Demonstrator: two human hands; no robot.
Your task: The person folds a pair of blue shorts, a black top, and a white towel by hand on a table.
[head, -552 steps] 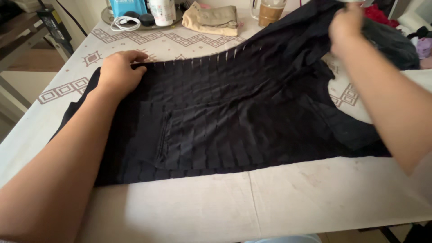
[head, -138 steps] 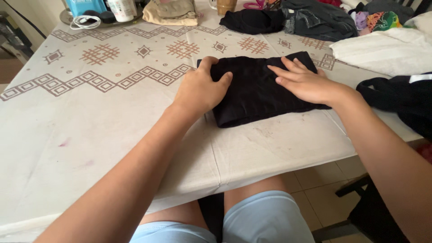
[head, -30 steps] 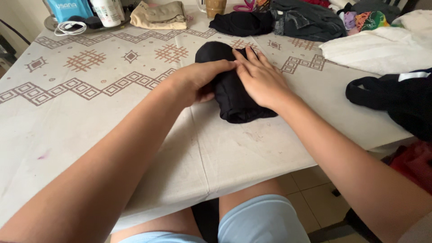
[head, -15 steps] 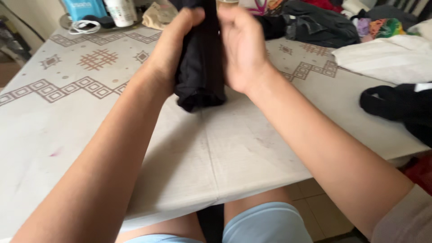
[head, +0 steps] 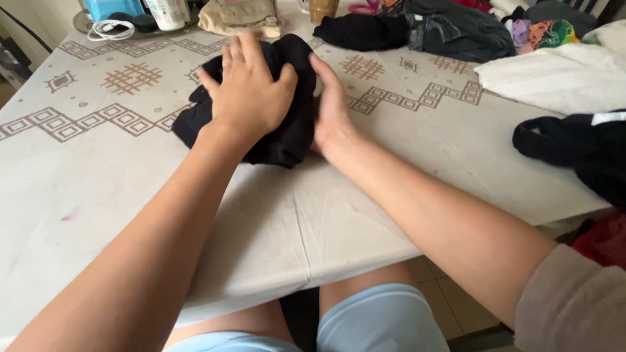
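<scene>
A folded black garment (head: 293, 140) lies as a thick bundle on the white patterned tablecloth (head: 117, 163). My left hand (head: 251, 91) lies flat on top of the bundle with its fingers spread. My right hand (head: 329, 107) presses edge-on against the bundle's right side, fingers straight. Part of the garment sticks out to the left of my left hand.
At the table's far edge are a beige folded cloth (head: 238, 16), a white cable (head: 107, 29), a black garment (head: 362, 31) and a dark grey one (head: 456, 32). A white cloth (head: 554, 78) and another black garment (head: 580, 150) lie at the right.
Half a second ago both hands held the folded bundle up above the table. Now it lies on the tablecloth with my left hand on top and my right hand against its side.
</scene>
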